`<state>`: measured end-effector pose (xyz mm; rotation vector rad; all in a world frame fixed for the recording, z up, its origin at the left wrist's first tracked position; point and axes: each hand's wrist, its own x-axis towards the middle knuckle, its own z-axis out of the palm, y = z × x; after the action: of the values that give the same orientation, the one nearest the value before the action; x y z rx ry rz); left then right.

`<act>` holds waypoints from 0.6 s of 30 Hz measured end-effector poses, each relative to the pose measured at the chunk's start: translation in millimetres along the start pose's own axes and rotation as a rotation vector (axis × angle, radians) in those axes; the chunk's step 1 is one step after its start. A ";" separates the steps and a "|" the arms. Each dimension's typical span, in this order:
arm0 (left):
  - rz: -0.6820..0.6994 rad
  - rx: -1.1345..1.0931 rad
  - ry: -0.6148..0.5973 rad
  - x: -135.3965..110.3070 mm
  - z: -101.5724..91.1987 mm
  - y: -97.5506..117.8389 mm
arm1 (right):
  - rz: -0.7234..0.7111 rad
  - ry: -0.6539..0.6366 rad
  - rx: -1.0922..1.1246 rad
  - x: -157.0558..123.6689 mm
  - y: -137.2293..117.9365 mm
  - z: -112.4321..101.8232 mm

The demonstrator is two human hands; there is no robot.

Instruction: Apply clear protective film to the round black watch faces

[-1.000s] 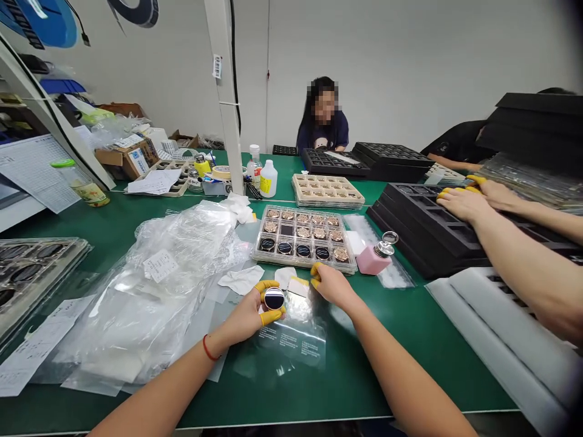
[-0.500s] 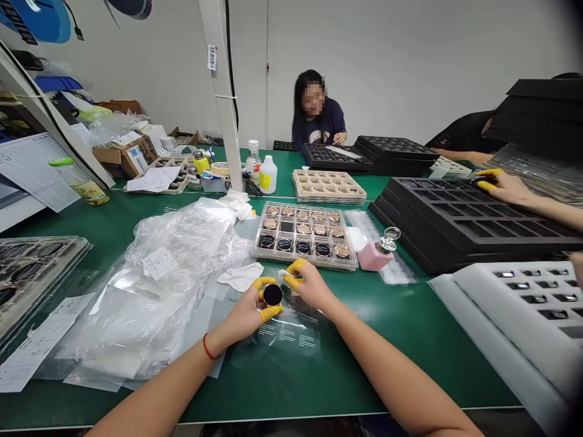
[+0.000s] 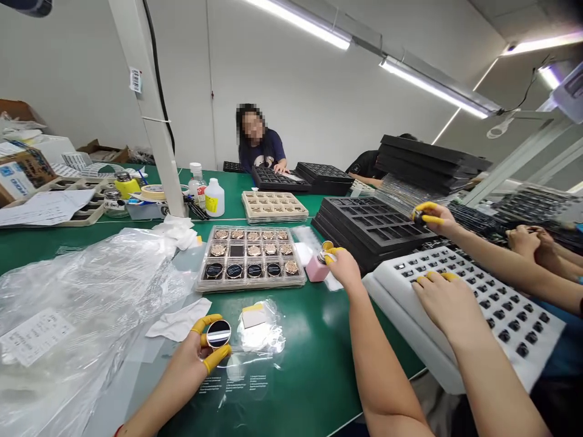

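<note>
My left hand [image 3: 194,358], with yellow finger cots, pinches a round black disc [image 3: 218,334] by its edge, low over a clear printed bag [image 3: 246,376] on the green table. My right hand [image 3: 345,270] is stretched out to the pink dispenser bottle [image 3: 315,270]. Its capped fingertips are pinched together on the bottle's metal top, and what they hold is hidden. A clear tray [image 3: 250,285] of gold and black discs lies between the two hands. A small yellow-edged pad [image 3: 253,315] lies in a plastic wrap next to the disc.
A co-worker's hands rest on a white foam tray [image 3: 537,340] and on stacked black foam trays [image 3: 364,227] to the right. Another person sits at the far side. Crumpled plastic bags [image 3: 77,291] lie left; a white wipe [image 3: 175,325], bottles [image 3: 214,199] and a post [image 3: 155,121] stand behind.
My right hand left the disc and reached right to the pink bottle. My view swung to the right and up. My left hand still holds the disc.
</note>
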<state>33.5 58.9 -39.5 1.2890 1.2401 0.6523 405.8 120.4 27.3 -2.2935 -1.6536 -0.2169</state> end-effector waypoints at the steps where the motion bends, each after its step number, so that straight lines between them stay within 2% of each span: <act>1: -0.014 -0.001 0.003 0.3 0.0 0.3 | -0.010 -0.017 -0.011 -1.1 0.3 3.8; 8: -0.034 0.005 0.041 1.7 -0.1 3.2 | -0.115 0.012 -0.252 -8.7 -6.6 2.7; 13: -0.022 0.043 0.037 0.3 0.2 3.4 | -0.030 0.016 -0.125 -1.0 1.4 11.4; 18: -0.023 0.060 0.043 -3.2 0.6 9.0 | -0.040 0.001 -0.053 3.1 11.2 19.1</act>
<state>35.5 57.9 -30.2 1.3142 1.3169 0.6332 416.3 126.3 8.5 -2.2995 -1.7134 -0.2739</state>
